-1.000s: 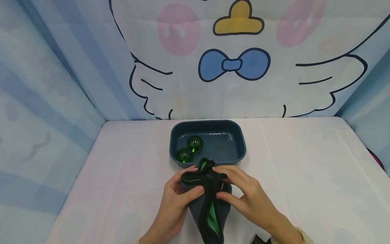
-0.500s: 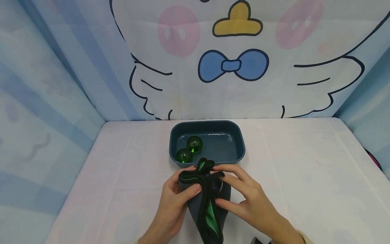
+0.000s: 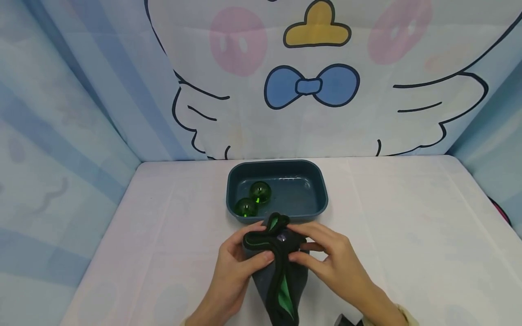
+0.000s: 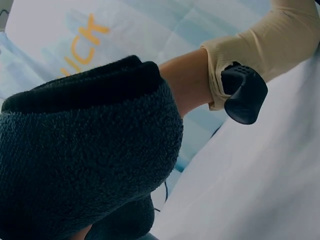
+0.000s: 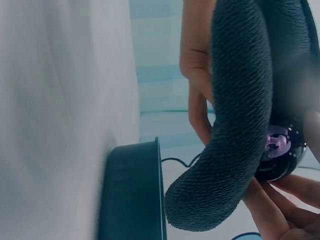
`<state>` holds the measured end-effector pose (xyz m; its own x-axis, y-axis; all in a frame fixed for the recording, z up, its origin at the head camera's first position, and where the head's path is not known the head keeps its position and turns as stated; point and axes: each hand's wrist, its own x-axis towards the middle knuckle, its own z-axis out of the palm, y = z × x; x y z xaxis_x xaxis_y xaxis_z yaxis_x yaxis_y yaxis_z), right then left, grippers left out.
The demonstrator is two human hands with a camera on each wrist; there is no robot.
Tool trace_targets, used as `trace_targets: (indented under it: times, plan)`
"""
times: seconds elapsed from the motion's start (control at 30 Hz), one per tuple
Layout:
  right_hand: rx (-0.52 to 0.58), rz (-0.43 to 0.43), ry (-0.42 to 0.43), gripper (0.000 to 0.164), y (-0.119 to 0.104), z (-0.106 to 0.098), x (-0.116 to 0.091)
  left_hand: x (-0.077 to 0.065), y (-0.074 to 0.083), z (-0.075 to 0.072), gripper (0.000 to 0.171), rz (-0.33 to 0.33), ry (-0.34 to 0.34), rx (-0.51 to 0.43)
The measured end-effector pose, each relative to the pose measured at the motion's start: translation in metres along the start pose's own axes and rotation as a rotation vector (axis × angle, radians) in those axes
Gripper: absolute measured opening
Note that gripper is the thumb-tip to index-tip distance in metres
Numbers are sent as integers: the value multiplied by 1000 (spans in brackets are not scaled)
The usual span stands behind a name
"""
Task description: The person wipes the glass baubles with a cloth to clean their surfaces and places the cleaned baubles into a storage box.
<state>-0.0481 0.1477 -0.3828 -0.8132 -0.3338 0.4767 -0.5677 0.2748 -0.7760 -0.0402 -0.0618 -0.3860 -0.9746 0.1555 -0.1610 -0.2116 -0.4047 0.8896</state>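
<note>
My left hand [image 3: 236, 267] holds a thick fuzzy grey cloth [image 3: 261, 271], its thumb lying on the near fold. The cloth has a black border and a green lining [image 3: 285, 294]; in the left wrist view its grey pile [image 4: 100, 160] hides most of the hand. A shiny dark ball [image 3: 287, 240] with a purple pattern sits against the fold. Fingers and thumb of my right hand [image 3: 338, 262] pinch the ball, which shows more plainly in the right wrist view as a dark ball [image 5: 280, 150] with fingertips at its side.
Just beyond the cloth stands a dark blue tub [image 3: 302, 213], with two green glass balls, one [image 3: 261, 192] behind the other [image 3: 246, 207], at its left. A black object [image 3: 344, 320] shows at the bottom edge. Printed curtains enclose the white table [image 3: 408, 226].
Half a second ago the right fingers were spread wider and the ball showed lower in the fold. Now they have closed in on it, and the purple pattern faces up. The tub is unmoved.
</note>
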Motion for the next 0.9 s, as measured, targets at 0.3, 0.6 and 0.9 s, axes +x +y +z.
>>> trace_targets:
  times: [0.3,0.6,0.9]
  plan:
    - [-79,-102,-91,57,2,-10,2,1,-2,-2,40,-14,14,-11]
    - [-43,19,-106,52,-1,-7,0,1,-3,-3,42,-26,6,7]
    - [-118,-38,-108,63,-3,-7,0,2,-2,-3,40,-17,18,1]
